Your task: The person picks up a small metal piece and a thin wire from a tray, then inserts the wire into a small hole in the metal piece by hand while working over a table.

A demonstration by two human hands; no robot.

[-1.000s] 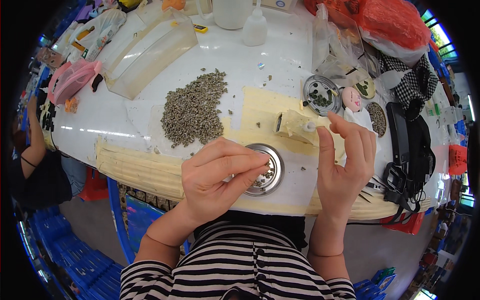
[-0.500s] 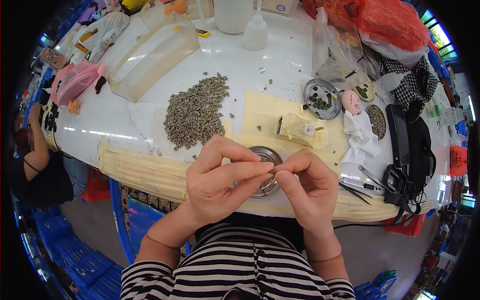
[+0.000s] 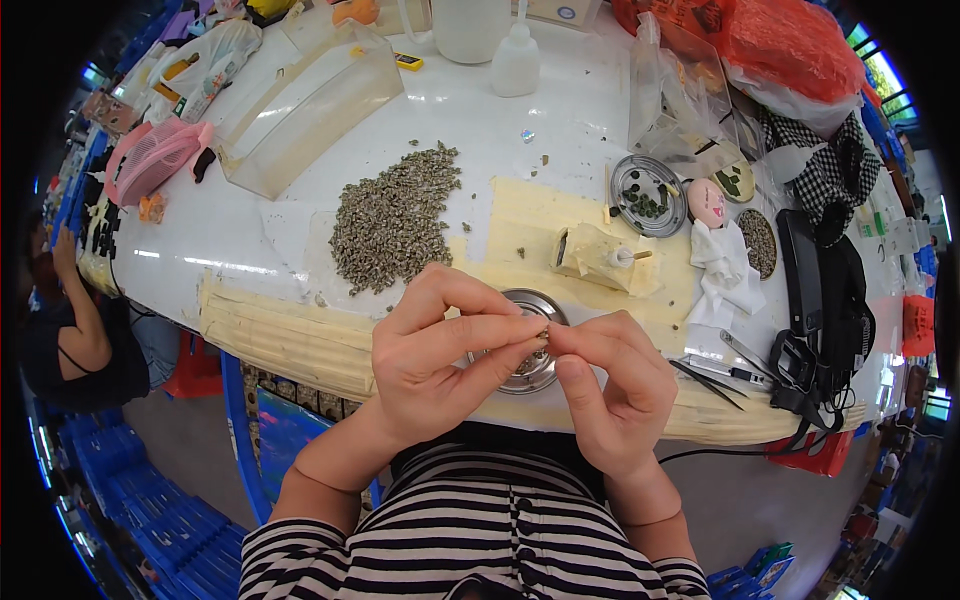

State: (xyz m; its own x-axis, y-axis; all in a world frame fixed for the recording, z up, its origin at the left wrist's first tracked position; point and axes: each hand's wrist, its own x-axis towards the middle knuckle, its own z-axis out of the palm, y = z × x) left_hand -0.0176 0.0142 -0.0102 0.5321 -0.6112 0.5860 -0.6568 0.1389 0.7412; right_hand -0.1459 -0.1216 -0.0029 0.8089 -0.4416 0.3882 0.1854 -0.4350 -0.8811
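Note:
My left hand (image 3: 435, 355) is closed in a pinch, thumb and forefinger together on a tiny brownish metal piece (image 3: 544, 335). The piece is too small to make out in detail. Against it rests the forefinger tip of my right hand (image 3: 620, 395); that hand's thumb stands apart, lower down. Both hands hover over a round metal dish (image 3: 540, 300) near the table's front edge, hiding much of it. Small metal parts seem to lie inside. Beyond my left hand spreads a large heap of small metal parts (image 3: 390, 220).
A tape-wrapped block (image 3: 590, 258) with a short stick stands beyond my hands. To the right are a dish of dark green pieces (image 3: 650, 220), white tissue (image 3: 722, 265), tweezers (image 3: 710, 385) and a black strap bag (image 3: 800, 290). A clear tray (image 3: 320, 120) lies far left; another person (image 3: 80, 330) sits at left.
My right thumb has come away from the metal piece and dropped lower, while the forefinger stays at it. The left hand keeps its pinch. The view has shifted slightly.

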